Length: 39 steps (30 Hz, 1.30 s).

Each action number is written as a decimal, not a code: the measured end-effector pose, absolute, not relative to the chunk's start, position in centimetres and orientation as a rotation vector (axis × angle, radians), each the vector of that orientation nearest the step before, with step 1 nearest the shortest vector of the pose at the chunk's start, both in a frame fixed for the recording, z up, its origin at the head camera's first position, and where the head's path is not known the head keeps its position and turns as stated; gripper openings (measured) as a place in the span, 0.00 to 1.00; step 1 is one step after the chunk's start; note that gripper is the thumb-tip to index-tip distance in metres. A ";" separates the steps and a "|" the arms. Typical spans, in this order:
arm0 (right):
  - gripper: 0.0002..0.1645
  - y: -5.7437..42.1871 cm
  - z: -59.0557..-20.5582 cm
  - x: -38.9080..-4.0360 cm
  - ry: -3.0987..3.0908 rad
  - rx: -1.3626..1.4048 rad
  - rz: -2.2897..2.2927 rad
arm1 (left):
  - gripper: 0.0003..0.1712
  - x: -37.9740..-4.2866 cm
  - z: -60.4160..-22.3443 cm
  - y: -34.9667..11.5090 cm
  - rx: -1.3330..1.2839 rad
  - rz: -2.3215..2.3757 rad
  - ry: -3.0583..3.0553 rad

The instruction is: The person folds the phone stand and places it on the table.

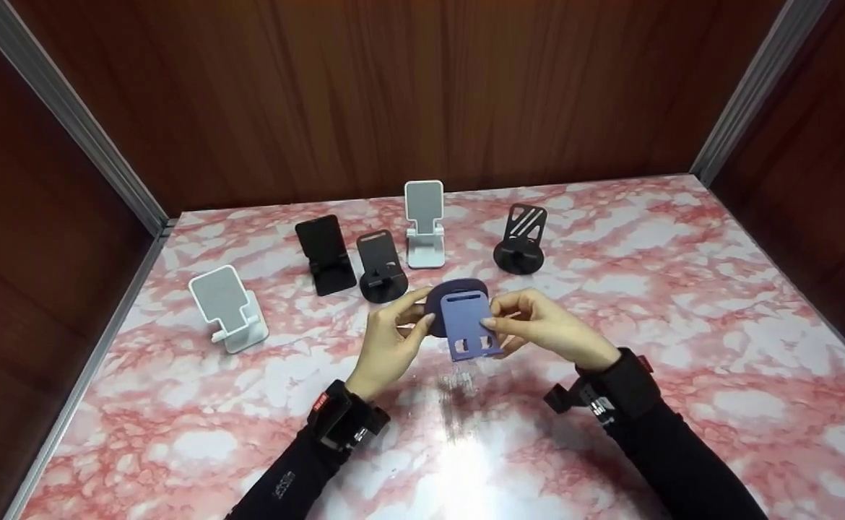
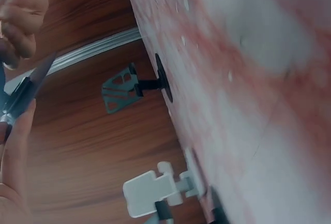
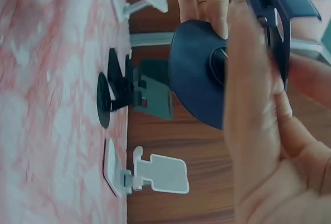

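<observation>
A blue-purple phone stand [image 1: 464, 315] is held up above the table between both hands, with a round dark base and a flat plate that has a slot and two cut-outs. My left hand [image 1: 388, 345] pinches the round base [image 3: 195, 74] at its rim, thumb in front. On the plate's right edge, my right hand [image 1: 554, 326] grips with thumb and fingers. The right wrist view has the base's disc side-on, and the bent lip [image 3: 295, 4] of the plate sticks out past the right fingers. Only part of the stand shows in the left wrist view.
Other phone stands stand on the red-and-white marbled table [image 1: 307, 433]: a white one [image 1: 229, 307] at left, black ones [image 1: 326, 256] [image 1: 381, 266] behind my left hand, a white one [image 1: 425, 224] at the back, a black slotted one [image 1: 521, 240] at right. Wood-grain panels [image 1: 422, 94] enclose the table.
</observation>
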State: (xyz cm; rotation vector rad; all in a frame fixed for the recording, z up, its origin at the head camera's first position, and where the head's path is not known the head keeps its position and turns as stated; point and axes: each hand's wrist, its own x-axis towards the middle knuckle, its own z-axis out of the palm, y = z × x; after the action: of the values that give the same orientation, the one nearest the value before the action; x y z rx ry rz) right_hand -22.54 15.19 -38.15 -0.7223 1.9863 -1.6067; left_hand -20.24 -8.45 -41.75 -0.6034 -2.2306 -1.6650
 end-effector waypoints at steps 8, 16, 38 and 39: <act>0.18 14.7 -38.3 -22.5 2.355 -0.739 -1.641 | 0.22 -19.6 -40.0 -8.5 -0.506 -1.826 -2.255; 0.26 14.8 -39.0 -23.0 2.249 -0.676 -1.667 | 0.23 -20.5 -41.5 -8.6 -0.491 -1.970 -2.186; 0.26 14.0 -39.8 -23.0 1.730 -0.462 -1.929 | 0.26 -20.4 -41.2 -8.8 -0.326 -2.375 -2.212; 0.27 14.0 -39.8 -23.0 1.745 -0.460 -1.924 | 0.27 -20.4 -41.2 -8.8 -0.330 -2.369 -2.226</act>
State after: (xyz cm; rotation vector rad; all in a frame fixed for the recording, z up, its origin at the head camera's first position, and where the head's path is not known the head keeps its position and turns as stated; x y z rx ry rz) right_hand -23.00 14.00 -39.81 -0.4605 1.7452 -1.9244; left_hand -20.38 -8.81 -41.18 -0.3296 -2.2257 -2.3687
